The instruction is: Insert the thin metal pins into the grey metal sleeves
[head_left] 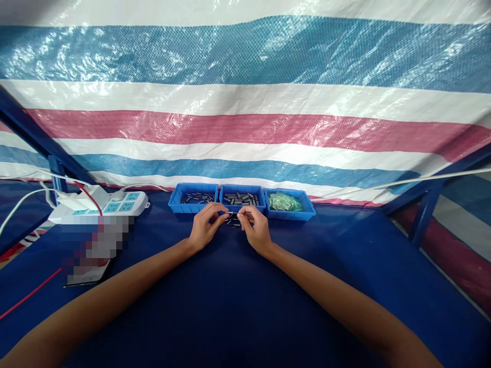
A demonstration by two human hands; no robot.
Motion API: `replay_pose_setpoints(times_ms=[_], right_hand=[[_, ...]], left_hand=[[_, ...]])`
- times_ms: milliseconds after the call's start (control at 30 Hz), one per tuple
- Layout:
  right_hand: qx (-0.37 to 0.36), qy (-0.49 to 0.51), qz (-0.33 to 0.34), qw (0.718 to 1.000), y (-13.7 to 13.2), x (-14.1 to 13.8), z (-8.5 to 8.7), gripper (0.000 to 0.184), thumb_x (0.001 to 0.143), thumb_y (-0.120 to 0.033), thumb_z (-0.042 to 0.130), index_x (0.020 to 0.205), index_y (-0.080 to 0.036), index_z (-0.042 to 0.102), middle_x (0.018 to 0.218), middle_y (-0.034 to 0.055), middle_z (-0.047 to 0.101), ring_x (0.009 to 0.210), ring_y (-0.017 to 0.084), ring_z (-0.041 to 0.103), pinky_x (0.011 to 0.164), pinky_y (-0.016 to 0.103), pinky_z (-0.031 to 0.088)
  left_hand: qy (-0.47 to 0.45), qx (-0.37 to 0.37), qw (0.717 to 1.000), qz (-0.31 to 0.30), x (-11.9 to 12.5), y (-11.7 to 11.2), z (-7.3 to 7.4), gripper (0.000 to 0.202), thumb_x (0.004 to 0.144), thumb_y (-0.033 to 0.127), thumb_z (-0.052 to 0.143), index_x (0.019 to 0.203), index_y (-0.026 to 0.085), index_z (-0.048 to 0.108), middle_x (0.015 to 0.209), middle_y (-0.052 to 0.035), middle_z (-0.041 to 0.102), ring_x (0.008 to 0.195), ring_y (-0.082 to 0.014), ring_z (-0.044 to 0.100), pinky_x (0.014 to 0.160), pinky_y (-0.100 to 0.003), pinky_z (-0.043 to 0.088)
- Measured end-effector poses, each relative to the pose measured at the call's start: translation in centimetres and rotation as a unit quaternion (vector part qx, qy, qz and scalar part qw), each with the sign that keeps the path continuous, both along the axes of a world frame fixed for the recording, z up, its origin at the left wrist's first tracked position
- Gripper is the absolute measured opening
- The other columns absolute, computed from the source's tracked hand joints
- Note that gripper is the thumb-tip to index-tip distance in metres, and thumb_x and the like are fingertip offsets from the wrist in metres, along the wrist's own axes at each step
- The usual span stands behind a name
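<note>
My left hand and my right hand meet over the dark blue table cover, just in front of three small blue trays. Both hands are pinched, fingertips nearly touching, on a thin small part between them. A few tiny dark parts lie on the cover under the fingers. The left tray holds thin dark pins, the middle tray holds short dark cylinders, and the right tray holds green pieces.
A white power strip with plugged cables sits at the left, with a red wire trailing forward. A blurred flat object lies beside it. A striped tarpaulin hangs behind; blue frame bars stand at both sides.
</note>
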State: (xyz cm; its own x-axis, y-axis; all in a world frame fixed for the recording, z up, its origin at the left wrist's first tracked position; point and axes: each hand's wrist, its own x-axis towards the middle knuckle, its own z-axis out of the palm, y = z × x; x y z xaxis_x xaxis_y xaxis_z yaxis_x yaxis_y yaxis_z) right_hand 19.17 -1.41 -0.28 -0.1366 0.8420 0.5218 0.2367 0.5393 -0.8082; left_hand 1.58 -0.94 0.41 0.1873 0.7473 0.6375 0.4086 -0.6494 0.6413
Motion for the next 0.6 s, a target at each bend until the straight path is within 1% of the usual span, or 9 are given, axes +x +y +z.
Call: replay_pose_setpoints(times_ms=[233,433,600], right_hand=[[-0.003,-0.008,0.002,1.000,0.04,0.01,0.08,0.016,0.091,-0.033,0.047,0.084,-0.019,0.053,0.071,0.0000,0.051,0.055,0.010,0.048,0.053,0.023,0.042],[-0.002,-0.012,0.002,1.000,0.09,0.02,-0.03,0.016,0.091,-0.033,0.047,0.085,-0.019,0.054,0.073,0.0005,0.052,0.055,0.010,0.048,0.053,0.023,0.042],[0.002,-0.016,0.001,1.000,0.11,0.06,-0.14,0.016,0.090,-0.033,0.049,0.087,-0.019,0.055,0.075,0.0014,0.055,0.056,0.010,0.050,0.053,0.023,0.043]], left_hand=[[0.000,0.015,1.000,-0.005,-0.08,0.02,-0.02,0.011,0.086,0.027,0.057,0.089,0.017,0.062,0.089,-0.0044,0.062,0.058,-0.0078,0.050,0.058,-0.021,0.044],[0.002,-0.010,1.000,-0.003,-0.02,-0.09,0.06,0.015,0.087,0.031,0.055,0.089,0.017,0.062,0.090,-0.0044,0.061,0.053,-0.0066,0.047,0.056,-0.022,0.043],[-0.006,-0.029,1.000,0.005,0.13,-0.12,0.05,0.020,0.088,0.036,0.053,0.088,0.017,0.061,0.086,-0.0041,0.060,0.052,-0.0073,0.046,0.053,-0.021,0.042]])
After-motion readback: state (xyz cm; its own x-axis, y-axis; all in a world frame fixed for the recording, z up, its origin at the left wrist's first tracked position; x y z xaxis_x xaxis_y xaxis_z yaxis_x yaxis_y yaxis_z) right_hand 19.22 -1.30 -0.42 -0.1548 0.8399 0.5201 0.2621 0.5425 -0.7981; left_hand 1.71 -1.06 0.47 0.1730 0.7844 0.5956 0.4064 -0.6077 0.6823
